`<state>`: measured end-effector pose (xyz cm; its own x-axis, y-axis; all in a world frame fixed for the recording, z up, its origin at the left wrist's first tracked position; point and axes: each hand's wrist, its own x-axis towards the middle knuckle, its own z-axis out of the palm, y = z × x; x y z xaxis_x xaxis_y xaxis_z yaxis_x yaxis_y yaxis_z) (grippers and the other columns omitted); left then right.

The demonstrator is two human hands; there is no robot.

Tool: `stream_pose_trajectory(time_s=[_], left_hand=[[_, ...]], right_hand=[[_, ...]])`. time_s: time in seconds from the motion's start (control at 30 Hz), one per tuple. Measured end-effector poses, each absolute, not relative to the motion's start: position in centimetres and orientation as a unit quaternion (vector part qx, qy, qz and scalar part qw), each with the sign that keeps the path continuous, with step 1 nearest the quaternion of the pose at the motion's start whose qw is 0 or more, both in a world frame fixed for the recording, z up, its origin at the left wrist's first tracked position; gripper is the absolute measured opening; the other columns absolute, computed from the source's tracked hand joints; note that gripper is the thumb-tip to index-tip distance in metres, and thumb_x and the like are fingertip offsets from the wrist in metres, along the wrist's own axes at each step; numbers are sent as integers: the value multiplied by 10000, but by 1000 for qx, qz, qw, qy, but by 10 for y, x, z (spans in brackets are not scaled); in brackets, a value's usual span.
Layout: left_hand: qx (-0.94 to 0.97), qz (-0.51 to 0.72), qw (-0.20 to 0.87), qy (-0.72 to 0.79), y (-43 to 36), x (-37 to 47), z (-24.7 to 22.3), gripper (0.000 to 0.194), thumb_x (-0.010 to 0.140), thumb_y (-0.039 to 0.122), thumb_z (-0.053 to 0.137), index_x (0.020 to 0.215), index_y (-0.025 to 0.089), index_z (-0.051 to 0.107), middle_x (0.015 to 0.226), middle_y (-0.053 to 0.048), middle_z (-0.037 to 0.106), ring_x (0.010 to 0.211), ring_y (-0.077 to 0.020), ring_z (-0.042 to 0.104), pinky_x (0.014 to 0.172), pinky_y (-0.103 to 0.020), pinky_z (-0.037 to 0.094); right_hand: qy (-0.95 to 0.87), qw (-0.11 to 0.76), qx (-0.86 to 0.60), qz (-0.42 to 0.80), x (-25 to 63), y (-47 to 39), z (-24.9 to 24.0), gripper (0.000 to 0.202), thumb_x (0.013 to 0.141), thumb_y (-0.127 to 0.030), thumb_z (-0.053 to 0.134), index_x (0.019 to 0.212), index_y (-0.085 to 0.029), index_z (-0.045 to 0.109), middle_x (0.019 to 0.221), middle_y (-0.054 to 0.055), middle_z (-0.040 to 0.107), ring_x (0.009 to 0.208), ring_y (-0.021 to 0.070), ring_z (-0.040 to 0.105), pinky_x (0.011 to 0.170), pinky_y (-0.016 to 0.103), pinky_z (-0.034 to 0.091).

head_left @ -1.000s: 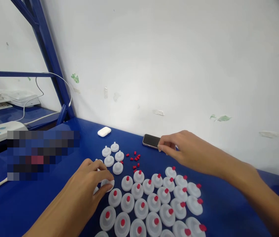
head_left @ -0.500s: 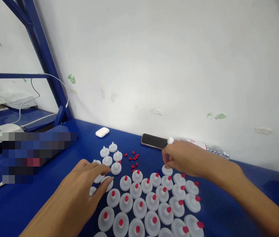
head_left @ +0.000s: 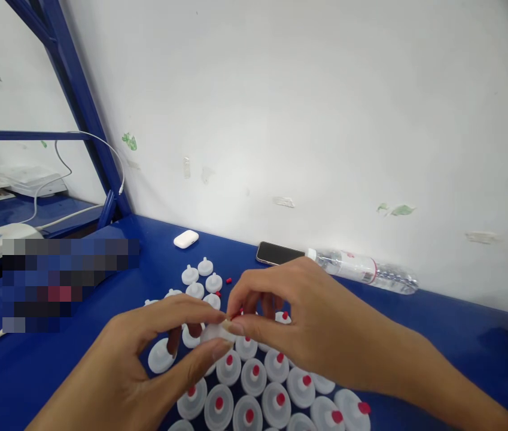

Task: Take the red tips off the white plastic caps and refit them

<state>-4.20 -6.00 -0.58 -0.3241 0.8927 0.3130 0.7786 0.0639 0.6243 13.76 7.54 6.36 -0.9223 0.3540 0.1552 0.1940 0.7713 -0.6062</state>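
Note:
My left hand (head_left: 146, 347) pinches a translucent white nozzle lid (head_left: 212, 333) between thumb and forefinger, its body partly hidden by the fingers. Against the lid's tip, my right hand (head_left: 301, 311) has thumb and forefinger closed on a small red cap, mostly covered, with only a trace of red showing. Under and in front of both hands stand several round lids with red caps on their nozzles, such as one lid (head_left: 219, 413). Behind my left hand, several bare white lids (head_left: 189, 275) sit in a cluster. One loose red cap (head_left: 229, 280) lies beyond the right fingertips.
Along the wall lie a phone (head_left: 276, 254) and a clear plastic bottle (head_left: 356, 267) on its side. A small white case (head_left: 186, 239) rests at the back of the blue table (head_left: 150, 245). On the left are a blue metal frame (head_left: 78, 90) and a white power strip (head_left: 6, 238).
My right hand has moved left from the far lids to meet my left hand. My left hand has shifted right and now holds a bare lid; both hands meet at it.

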Motion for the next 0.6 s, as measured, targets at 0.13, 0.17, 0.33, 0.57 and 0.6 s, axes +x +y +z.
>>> stream_pose_trajectory(time_s=[0.13,0.17,0.33,0.57,0.6], left_hand=[[572,407,-11,712,-57,-41,-3,351,770,597,736,1063,404,730,938,88,741,720,-113,648,668,-165,534],[575,404,-23,711,-57,-39,-3,345,778,589,732,1074,412,722,958,90,736,721,-112,642,676,-172,533],[565,392,-26,725,-57,-32,-6,451,818,627,662,1204,393,663,1007,62,749,767,-141,679,699,-202,567],[531,398,-2,748,-66,-32,-10,395,744,593,735,1042,334,757,980,25,801,897,-232,762,744,-286,643],[527,408,21,745,-66,-30,-6,365,764,578,717,1011,314,770,924,15,803,830,-223,765,687,-276,643]], right_hand=[[-950,141,-159,228,136,73,57,177,987,-313,565,903,-235,700,760,-38,715,650,114,585,617,272,356],[-955,137,-158,212,136,73,57,210,998,-315,544,873,-225,687,746,-35,704,629,109,563,600,275,335],[-954,149,-157,207,136,72,58,341,1052,-330,448,776,-204,605,644,-57,615,554,79,473,573,272,301],[-947,193,-97,236,133,75,55,266,1047,-281,505,875,-206,694,794,-43,684,718,88,571,665,246,381],[-945,207,-88,236,134,74,53,241,1034,-241,524,880,-206,705,803,-44,687,734,87,580,673,239,388]])
